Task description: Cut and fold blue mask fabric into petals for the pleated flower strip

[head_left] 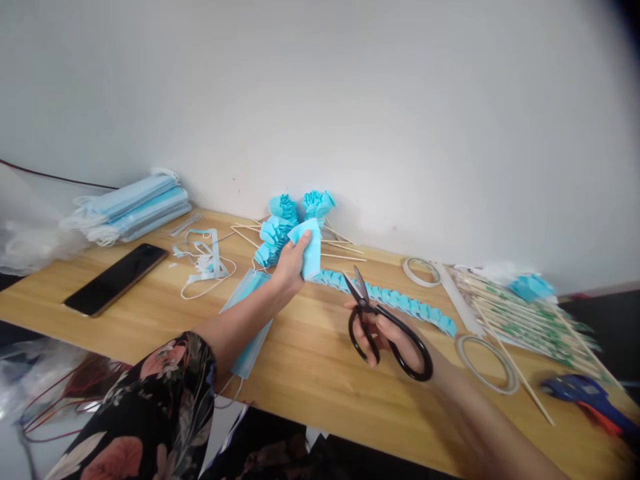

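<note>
Left hand [293,263]: clenched on a folded blue mask piece [309,248], held up just above the wooden worktop [310,360], near the finished blue flowers [287,223]. Right hand [387,337]: fingers through the loops of black scissors [383,327], blades slightly parted, pointing toward the piece but apart from it. Step in hand, by appearance: trimming the piece. Next move calls for bringing the blades to its edge. Also present: pleated blue strip [400,300], mask stack [135,207], phone [116,278], tape rolls [483,363], wooden skewers [525,320].
</note>
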Tool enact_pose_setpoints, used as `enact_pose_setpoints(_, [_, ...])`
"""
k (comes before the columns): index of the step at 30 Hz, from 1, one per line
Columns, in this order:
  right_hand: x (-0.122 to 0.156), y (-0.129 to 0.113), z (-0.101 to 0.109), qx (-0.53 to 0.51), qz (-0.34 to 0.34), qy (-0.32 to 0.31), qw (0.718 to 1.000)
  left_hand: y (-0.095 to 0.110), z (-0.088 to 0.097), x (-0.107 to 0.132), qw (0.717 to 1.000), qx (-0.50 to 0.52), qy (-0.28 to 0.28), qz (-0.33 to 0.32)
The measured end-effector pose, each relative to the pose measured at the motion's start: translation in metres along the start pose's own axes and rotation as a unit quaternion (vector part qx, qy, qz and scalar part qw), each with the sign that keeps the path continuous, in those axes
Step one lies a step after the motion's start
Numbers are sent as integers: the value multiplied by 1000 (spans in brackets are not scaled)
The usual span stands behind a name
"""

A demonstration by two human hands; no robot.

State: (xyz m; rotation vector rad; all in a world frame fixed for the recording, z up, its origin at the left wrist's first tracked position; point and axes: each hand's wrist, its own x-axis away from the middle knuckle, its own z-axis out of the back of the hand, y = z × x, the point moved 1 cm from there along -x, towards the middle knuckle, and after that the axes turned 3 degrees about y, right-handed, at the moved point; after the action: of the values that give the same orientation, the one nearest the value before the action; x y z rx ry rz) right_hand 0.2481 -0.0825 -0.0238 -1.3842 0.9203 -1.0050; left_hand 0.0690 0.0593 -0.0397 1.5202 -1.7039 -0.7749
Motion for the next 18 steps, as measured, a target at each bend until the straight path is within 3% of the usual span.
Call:
enact_pose_setpoints(3, [-13,-4,-15,-114,-7,-55,992,7,-3,3,1000,7,-3,-25])
enact_pose_setpoints(6, [-18,-8,-27,-151,13,-74,986,15,-5,5,998,11,-1,-68])
enact_pose_setpoints(12, [-22,21,-34,-142,31,-60,988,25,-5,4,990,12,6,-138])
enact_pose_setpoints(18, [-21,37,-34,-134,38,-67,988,17,-4,4,987,-30,30,-154])
